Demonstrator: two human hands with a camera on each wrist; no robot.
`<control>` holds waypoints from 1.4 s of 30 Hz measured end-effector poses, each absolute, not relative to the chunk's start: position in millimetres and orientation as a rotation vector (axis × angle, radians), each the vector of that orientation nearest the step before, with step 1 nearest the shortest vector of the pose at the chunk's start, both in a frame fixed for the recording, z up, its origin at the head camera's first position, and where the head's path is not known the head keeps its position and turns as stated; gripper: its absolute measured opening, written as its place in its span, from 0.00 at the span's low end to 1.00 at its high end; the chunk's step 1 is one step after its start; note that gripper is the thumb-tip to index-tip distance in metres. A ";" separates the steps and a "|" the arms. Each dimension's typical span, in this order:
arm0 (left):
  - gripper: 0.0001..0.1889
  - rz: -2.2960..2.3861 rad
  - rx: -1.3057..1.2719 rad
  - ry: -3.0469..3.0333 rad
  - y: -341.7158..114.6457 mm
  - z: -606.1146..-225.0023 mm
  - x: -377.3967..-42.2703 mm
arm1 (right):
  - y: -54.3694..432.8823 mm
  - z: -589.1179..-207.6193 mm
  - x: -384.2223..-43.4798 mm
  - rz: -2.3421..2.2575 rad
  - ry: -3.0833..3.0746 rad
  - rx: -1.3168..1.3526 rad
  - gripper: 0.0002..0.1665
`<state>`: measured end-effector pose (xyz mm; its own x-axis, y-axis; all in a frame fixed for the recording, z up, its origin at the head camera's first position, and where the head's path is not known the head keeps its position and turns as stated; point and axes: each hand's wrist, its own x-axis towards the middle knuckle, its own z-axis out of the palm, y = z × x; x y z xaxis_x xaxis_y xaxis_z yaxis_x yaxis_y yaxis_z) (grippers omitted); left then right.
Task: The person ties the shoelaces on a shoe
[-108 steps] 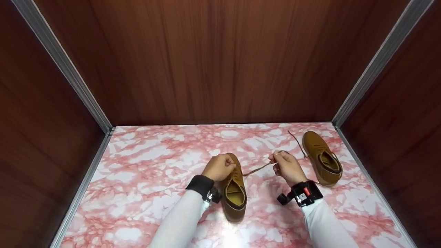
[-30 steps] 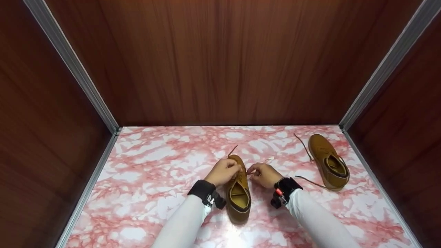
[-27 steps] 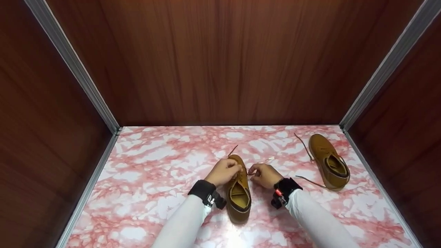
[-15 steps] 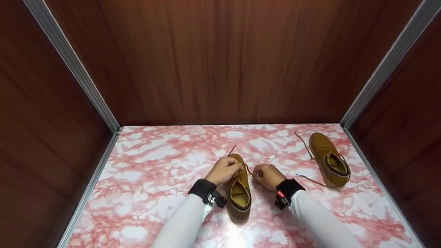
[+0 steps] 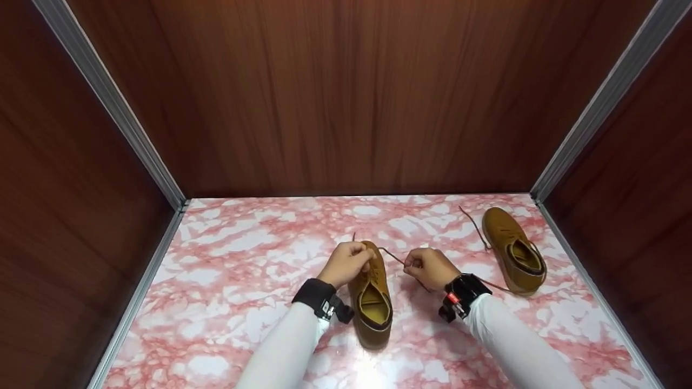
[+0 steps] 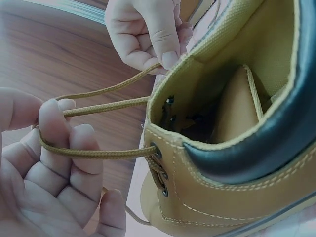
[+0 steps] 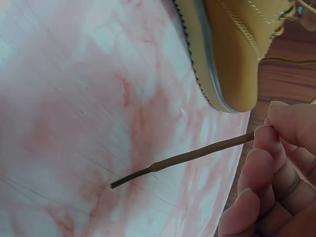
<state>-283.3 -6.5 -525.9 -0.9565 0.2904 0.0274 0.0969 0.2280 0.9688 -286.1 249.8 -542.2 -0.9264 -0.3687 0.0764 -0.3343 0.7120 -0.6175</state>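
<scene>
A tan lace-up shoe (image 5: 373,319) stands upright, toe pointing away from me, between both hands. Over its lacing, my left hand (image 5: 346,263) pinches the shoelace; in the left wrist view a loop of lace (image 6: 106,154) runs from the eyelets round its fingers. To the right of the shoe, my right hand (image 5: 432,267) pinches the lace (image 5: 393,255), which stretches across from near the left fingers. In the right wrist view the lace's tipped end (image 7: 202,152) sticks out past the right fingertips (image 7: 266,138). The left hand covers part of the shoe's front.
A matching shoe (image 5: 500,227) with loose laces stands at the back right. Red-and-white marbled tabletop (image 5: 227,281) lies under everything. Brown wood-grain panels (image 5: 346,108) rise at the back and both sides, with grey metal strips (image 5: 167,189) at the corners.
Over the last second my right hand has moved right, away from the shoe, drawing out a longer stretch of lace. The left hand has stayed over the lacing, shifting only slightly.
</scene>
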 end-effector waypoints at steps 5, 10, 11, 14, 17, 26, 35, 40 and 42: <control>0.16 1.891 0.299 2.270 -7.0 -525.9 -283.7 | 253.1 -536.3 -285.7 -1.058 2.836 -0.582 0.05; 0.15 1.948 0.261 2.257 -7.8 -526.3 -285.6 | 255.5 -529.9 -286.9 -1.096 2.820 -0.626 0.04; 0.15 1.956 0.252 2.259 -8.0 -526.2 -286.0 | 255.7 -528.5 -287.1 -1.103 2.820 -0.632 0.04; 0.14 1.981 0.223 2.253 -8.4 -525.5 -287.0 | 256.2 -523.8 -287.1 -1.113 2.824 -0.629 0.05; 0.15 1.995 0.198 2.244 -9.3 -525.0 -287.8 | 256.3 -518.3 -286.7 -1.112 2.830 -0.614 0.05; 0.14 2.011 0.192 2.231 -12.6 -527.2 -286.5 | 254.2 -504.2 -284.4 -1.176 2.791 -0.538 0.07; 0.11 2.014 0.205 2.228 -13.3 -534.2 -287.0 | 251.8 -497.2 -283.9 -1.272 2.709 -0.531 0.07; 0.11 2.029 0.261 2.261 -13.7 -538.4 -287.4 | 249.0 -492.8 -283.0 -1.349 2.641 -0.523 0.08; 0.11 2.025 0.279 2.276 -13.8 -539.9 -287.8 | 247.5 -490.7 -282.3 -1.379 2.614 -0.519 0.09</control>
<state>-287.8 -13.8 -539.9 -0.9800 0.1898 0.0595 0.0811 0.1085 0.9908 -282.3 247.5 -490.7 -0.9305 -0.3647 0.0353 -0.2351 0.5203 -0.8210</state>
